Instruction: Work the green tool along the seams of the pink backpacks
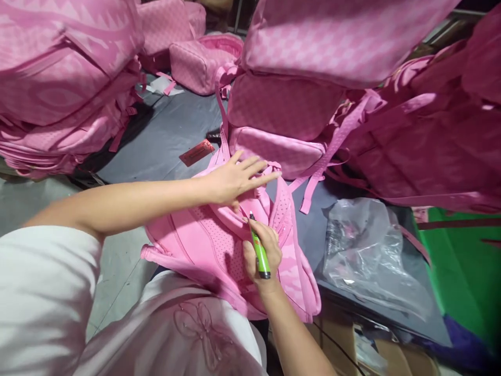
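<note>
So from where I'm standing: a pile of pink backpacks [70, 99] sits at the left end of the dark tabletop [168, 122], then a red tag [196, 152] closer in. Left hand [230, 180] has its fingers splayed over the upper part of the pink bag [221, 240], grip relaxed, not clutching anything I can see. That bag is slumped at the tabletop's near edge, hanging over toward the person's lap. Right hand [275, 256] has its grip wrapped round a green marker-like tool [260, 253], tip pointing away from the body. Right of that, there's a crumpled plastic bag [362, 245] by the near right corner.

IMO the pink bag's gonna be light, soft and floppy, not fragile. I'd press the padded panel flat and take hold by a seam or strap; the tool looks smooth, so pinch mid-barrel.
</note>
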`<control>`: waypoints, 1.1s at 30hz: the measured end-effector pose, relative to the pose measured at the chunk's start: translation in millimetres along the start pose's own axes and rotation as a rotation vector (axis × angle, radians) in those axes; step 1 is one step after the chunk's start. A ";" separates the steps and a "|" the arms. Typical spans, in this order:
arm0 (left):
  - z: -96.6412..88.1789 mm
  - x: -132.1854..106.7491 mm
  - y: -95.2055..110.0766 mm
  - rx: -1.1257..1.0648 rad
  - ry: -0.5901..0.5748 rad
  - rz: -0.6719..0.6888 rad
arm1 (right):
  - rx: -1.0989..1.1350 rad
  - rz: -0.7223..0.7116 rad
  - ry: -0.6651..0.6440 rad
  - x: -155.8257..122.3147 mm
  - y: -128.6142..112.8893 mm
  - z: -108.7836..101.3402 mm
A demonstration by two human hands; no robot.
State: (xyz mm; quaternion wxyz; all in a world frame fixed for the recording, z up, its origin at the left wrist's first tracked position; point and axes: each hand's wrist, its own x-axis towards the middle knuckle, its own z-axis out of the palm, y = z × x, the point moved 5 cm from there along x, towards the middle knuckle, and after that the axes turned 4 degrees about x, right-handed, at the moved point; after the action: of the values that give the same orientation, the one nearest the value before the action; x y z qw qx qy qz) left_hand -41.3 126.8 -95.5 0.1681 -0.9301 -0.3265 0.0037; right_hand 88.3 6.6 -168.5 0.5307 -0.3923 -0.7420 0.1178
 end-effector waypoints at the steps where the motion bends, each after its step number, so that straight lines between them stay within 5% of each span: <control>1: 0.4 -0.7 4.2 0.026 0.009 0.022 | 0.054 0.079 0.015 1.2 6.3 -1.1; 6: 7.1 7.4 12.7 0.093 -0.056 -0.069 | 0.228 0.466 0.119 6.9 31.4 -3.9; 16: 13.5 13.1 12.7 0.084 -0.028 -0.077 | 0.146 0.453 -0.299 42.3 34.1 -21.8; 24: 23.0 23.1 12.0 0.057 -0.095 -0.135 | 0.116 0.352 -0.354 51.8 38.7 -17.4; 30: 22.9 20.9 12.2 0.026 -0.075 -0.133 | 0.079 0.526 -0.411 60.6 48.9 -19.5; 33: 26.1 21.5 11.2 0.002 -0.081 -0.177 | 0.123 0.529 -0.570 69.9 50.2 -20.0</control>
State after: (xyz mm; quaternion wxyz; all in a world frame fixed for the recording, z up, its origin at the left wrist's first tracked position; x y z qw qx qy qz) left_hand -20.7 139.7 -121.5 0.1553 -0.8966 -0.4139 0.0269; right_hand 119.9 84.6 -141.4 0.2774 -0.4888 -0.7245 0.3989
